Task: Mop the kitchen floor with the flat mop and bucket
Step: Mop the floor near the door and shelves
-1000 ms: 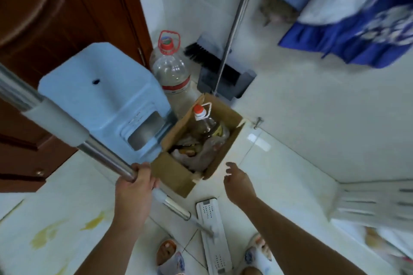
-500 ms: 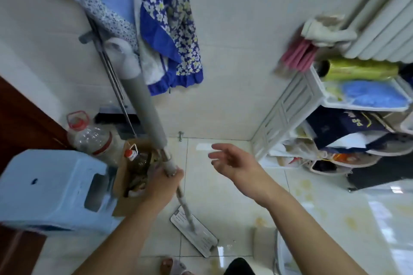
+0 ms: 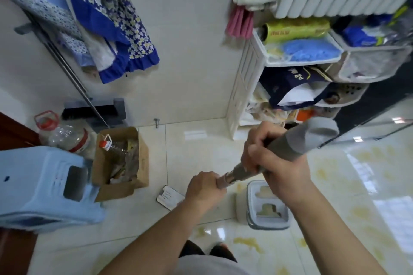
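Glossy tile floor point(image 3: 192, 152), yellow stains toward right side. Mop point(image 3: 288, 147) pole held two-handed, slanting down to flat head point(image 3: 168, 196) on tiles beside box point(image 3: 120, 163). Left hand point(image 3: 204, 190) clenched low on pole; right hand point(image 3: 266, 158) clenched round grey sleeve above. Bucket point(image 3: 266, 205) on floor just right of head, under right wrist. Stool point(image 3: 44, 185) and bottle point(image 3: 67, 136) crowd corner at left. Judgement: keep head flat, steer clear of box, work stains in overlapping strokes; lift clear of rim for rinsing.
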A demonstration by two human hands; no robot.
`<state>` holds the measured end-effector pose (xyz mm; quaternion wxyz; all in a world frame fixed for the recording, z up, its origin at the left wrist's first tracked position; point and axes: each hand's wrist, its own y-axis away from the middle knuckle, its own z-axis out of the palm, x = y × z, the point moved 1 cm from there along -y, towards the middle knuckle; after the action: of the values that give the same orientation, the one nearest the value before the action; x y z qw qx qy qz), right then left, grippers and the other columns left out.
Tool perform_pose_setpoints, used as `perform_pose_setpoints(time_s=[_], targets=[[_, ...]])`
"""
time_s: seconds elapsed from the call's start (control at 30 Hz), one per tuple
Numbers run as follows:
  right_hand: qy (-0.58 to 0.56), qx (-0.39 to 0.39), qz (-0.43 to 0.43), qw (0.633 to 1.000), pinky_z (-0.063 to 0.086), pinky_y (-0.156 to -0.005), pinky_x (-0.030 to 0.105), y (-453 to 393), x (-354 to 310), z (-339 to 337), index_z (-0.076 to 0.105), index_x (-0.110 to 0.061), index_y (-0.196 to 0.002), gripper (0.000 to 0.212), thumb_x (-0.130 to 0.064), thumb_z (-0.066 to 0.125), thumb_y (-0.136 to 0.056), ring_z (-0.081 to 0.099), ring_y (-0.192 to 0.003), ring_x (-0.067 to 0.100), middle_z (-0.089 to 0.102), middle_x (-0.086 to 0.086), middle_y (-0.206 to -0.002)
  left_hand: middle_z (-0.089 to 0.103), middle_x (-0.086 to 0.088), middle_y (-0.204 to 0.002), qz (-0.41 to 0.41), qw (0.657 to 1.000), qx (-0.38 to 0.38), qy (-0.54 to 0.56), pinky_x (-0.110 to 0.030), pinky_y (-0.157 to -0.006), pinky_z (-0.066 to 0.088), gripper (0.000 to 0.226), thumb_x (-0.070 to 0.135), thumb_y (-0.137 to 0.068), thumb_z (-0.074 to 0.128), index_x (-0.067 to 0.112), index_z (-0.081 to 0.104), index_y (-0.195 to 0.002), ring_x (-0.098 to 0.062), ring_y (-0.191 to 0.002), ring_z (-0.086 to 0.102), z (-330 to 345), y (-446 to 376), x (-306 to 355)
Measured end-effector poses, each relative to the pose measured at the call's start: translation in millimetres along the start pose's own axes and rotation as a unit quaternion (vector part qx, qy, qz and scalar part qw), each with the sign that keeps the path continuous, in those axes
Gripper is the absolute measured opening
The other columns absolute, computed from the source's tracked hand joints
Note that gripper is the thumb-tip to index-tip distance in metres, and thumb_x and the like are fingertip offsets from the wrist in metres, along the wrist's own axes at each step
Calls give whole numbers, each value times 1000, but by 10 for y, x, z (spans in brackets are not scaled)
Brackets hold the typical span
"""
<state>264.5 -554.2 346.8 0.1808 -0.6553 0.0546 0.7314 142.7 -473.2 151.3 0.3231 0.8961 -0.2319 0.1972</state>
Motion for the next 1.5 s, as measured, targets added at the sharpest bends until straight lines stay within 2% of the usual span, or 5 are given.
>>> perform_pose_setpoints(time_s=[0.3,0.57,0.77,1.03,1.5], targets=[[109,-4,-38,993,41,-54,48,495,29,-479,53,-27,-77,25,-11,68,-89,46,-56,36,52,3,-66,70,-3,-81,58,998,11,29,-30,-58,41,21,34,-87,54,18,57,-74,-30,-77,64,318,-170,570],[186,152,-18,971,52,-100,51,211,975,-214,59,-15,-93,14,-15,73,-97,68,-103,38,69,10,-93,68,-11,-94,142,990,4,4,-41,-75,53,14,27,-96,55,15,57,-89,-38,-92,62,45,-1350,362],[283,137,1,949,47,-59,31,92,1034,540,56,6,-79,16,5,70,-86,59,-62,23,63,11,-72,62,-13,-107,115,982,-147,26,-44,-99,50,10,28,-95,57,21,62,-90,-29,-102,59,-225,-1569,-188],[235,110,66,964,49,-60,56,-284,-102,543,45,3,-69,22,-5,66,-71,58,-62,39,52,29,-66,68,3,-70,207,969,-114,-76,-29,-54,40,43,61,-67,43,23,63,-73,-24,-72,64,-492,-726,-74],[249,236,130,930,63,-74,47,-696,-33,102,63,2,-82,22,-18,67,-89,71,-64,26,74,14,-70,68,0,-84,104,981,-163,-30,-31,-61,43,32,53,-74,55,24,63,-85,-23,-77,65,-190,-584,166]])
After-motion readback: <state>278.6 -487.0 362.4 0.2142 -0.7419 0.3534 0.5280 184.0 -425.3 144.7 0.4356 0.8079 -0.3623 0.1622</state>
